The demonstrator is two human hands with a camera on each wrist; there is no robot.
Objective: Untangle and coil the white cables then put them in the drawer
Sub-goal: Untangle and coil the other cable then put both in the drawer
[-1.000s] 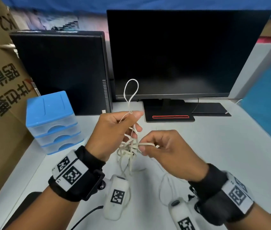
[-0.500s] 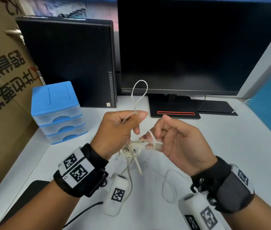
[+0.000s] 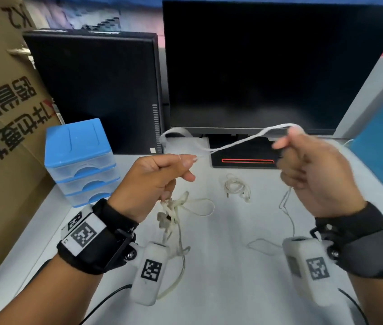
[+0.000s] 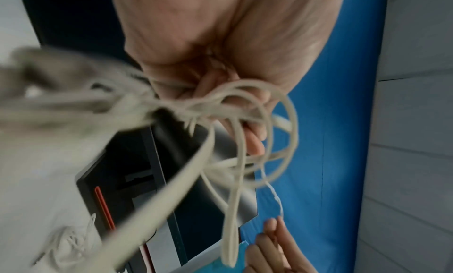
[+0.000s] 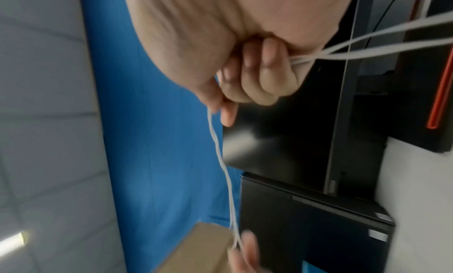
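Note:
A white cable point(image 3: 232, 143) runs taut between my two hands above the desk. My left hand point(image 3: 189, 161) pinches one end of that stretch between thumb and forefinger, and a knotted tangle point(image 3: 169, 212) of the same cable hangs below its palm. In the left wrist view the tangle's loops point(image 4: 245, 126) wrap around the curled fingers. My right hand point(image 3: 284, 143), raised to the right, grips the cable in curled fingers point(image 5: 259, 73), and a thin strand point(image 3: 287, 207) trails down to the table. A second small white cable bundle point(image 3: 236, 188) lies on the desk. The blue drawer unit point(image 3: 80, 160) stands at left, its drawers closed.
A black monitor point(image 3: 267, 66) on its stand point(image 3: 244, 158) and a black PC tower point(image 3: 96, 90) stand at the back. A cardboard box point(image 3: 2, 113) leans at the far left. The white desk point(image 3: 244, 289) reaches toward me.
The hands have moved apart. My right hand pulled a strand up and to the right, drawing it taut. The knot that sat between the hands now hangs under my left hand.

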